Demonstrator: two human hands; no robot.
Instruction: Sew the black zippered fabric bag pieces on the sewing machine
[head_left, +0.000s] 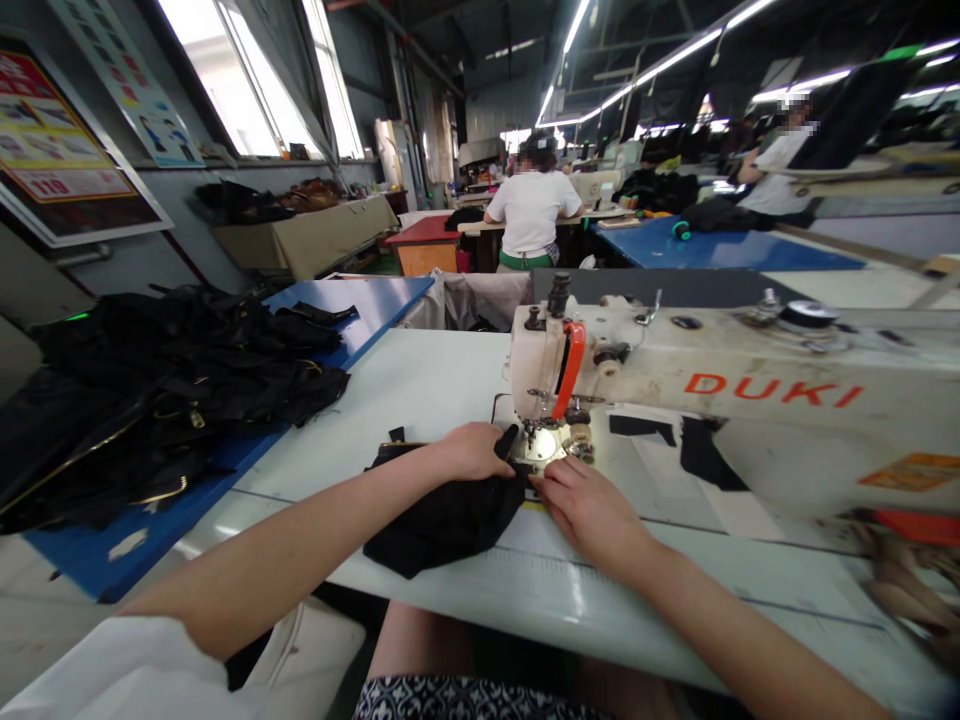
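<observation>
A white sewing machine (645,360) with orange lettering stands on the pale worktable (420,370), its lamp lighting the needle plate. Left of the needle lies a black fabric piece (442,520), with a gold zipper along its upper edge. My left hand (476,452) grips this fabric near the presser foot, thumb and fingers closed on its edge. Close to the needle, my right hand (589,505) rests at the fabric's right edge with its fingers bent together; what lies under the fingertips is hidden.
Black zippered fabric pieces (172,400) are heaped on a blue table (262,460) at the left. Small black scraps (705,455) lie under the machine arm. Ahead, a person in a white shirt (532,210) sits at another machine; another person (784,165) is farther right.
</observation>
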